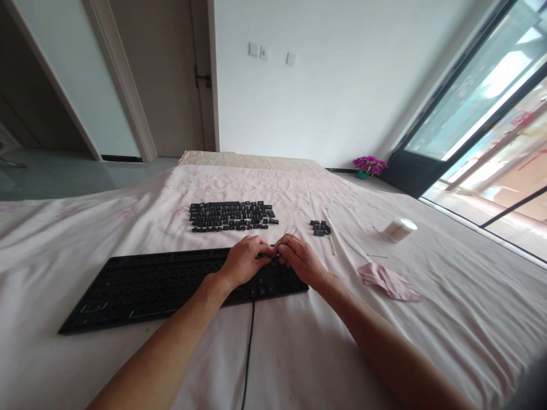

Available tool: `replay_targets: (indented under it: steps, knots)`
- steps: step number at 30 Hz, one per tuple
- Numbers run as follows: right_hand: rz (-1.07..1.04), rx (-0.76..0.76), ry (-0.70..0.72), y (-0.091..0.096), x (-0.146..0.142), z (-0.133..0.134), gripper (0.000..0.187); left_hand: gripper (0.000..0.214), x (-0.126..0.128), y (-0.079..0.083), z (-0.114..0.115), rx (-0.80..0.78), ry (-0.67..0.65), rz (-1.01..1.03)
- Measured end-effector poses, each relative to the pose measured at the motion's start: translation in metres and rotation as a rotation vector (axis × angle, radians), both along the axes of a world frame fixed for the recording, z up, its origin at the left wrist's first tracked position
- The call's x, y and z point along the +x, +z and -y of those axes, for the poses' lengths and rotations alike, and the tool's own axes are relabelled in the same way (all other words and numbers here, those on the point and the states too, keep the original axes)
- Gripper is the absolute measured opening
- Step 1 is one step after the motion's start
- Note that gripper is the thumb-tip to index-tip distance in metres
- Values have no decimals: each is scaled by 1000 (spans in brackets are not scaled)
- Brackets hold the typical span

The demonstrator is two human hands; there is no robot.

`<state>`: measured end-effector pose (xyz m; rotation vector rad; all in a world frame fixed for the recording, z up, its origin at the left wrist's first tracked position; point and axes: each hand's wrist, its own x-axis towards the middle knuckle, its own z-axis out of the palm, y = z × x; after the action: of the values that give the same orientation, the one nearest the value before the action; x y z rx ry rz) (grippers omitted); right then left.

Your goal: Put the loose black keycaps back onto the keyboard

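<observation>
A black keyboard [166, 285] lies at a slant on the cloth, many of its key positions bare of caps. Over its right part, my left hand [247, 259] is closed, thumb and fingers pinched; what they hold, if anything, is hidden. My right hand [298, 257] meets it fingertip to fingertip, closed on a thin wire keycap puller [291, 229] whose loop sticks up behind the knuckles. Beyond the keyboard, removed black keycaps [226, 215] are laid out in rows. A smaller group of keycaps [320, 228] sits to the right of them.
A pale flowered cloth [141, 222] covers the surface. To the right are a tub of cotton swabs [400, 229], loose swabs [333, 246] and a crumpled pink cloth [388, 282]. The keyboard's cable [248, 347] runs toward me between my forearms.
</observation>
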<state>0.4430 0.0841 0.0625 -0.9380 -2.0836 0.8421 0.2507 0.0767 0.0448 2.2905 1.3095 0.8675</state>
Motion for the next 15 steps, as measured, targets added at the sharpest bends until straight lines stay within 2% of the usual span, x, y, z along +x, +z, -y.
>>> replay_targets:
  steps: [6, 10, 15]
  knots:
    - [13, 150, -10, -4, -2, 3, 27, 16, 3, -3, 0, 21, -10, -42]
    - [14, 100, -57, -6, 0, 3, 26, 15, 6, -4, 1, 29, 9, -43]
    - [20, 179, 27, -6, 0, 0, 26, 14, 8, -3, 2, 19, 10, -57]
